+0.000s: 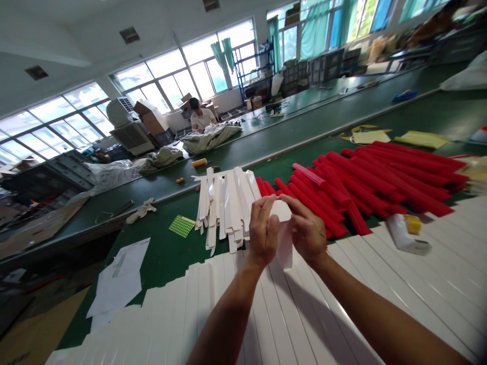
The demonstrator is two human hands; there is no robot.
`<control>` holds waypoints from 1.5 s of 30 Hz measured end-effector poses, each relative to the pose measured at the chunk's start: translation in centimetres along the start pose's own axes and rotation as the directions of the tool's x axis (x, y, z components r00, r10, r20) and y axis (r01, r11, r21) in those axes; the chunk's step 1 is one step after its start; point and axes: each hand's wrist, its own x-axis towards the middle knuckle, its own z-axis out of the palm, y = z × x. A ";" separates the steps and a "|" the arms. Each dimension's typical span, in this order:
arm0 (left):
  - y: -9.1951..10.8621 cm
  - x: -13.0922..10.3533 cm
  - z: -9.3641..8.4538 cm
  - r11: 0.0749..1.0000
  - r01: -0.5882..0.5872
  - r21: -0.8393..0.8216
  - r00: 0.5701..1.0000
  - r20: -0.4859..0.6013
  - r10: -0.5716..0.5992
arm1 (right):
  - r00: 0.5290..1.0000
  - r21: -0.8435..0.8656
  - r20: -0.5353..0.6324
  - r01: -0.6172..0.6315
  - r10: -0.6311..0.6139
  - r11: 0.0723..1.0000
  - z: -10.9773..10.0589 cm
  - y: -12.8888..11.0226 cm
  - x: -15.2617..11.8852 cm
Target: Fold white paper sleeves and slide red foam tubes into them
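Observation:
My left hand (263, 233) and my right hand (309, 232) grip the far end of a narrow white carton (285, 246) from both sides. Fingertips of both hands meet near its top flap, with a bit of red showing between them. Beneath my forearms lie long white cartons (262, 309) side by side in a row. Just beyond my left hand is a pile of flat white strips (228, 203). Past my right hand, ribbed red rods (365, 177) are heaped on the green table (160, 263).
A small white and yellow box (407, 234) rests on the cartons at right. Paper sheets (122, 274), a green sticker sheet (182, 226) and a glove (142, 210) lie leftward. Across a conveyor (243, 144), another person (201, 119) sits behind grey-green cloth (209, 139).

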 end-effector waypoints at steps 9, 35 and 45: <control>0.1 2.3 -2.8 0.938 -0.260 0.229 0.952 0.223 0.209 | 0.974 -0.579 0.165 0.224 -0.156 0.784 0.2 0.8 -0.6; 0.7 3.5 -3.3 0.805 -0.450 0.388 0.824 0.528 0.206 | 0.950 -0.421 0.309 0.177 -0.043 0.890 -0.8 1.0 1.5; 1.3 4.6 -3.1 0.729 -0.558 0.396 0.744 0.627 0.229 | 0.938 -0.368 0.344 0.162 -0.028 0.915 -1.4 0.2 1.9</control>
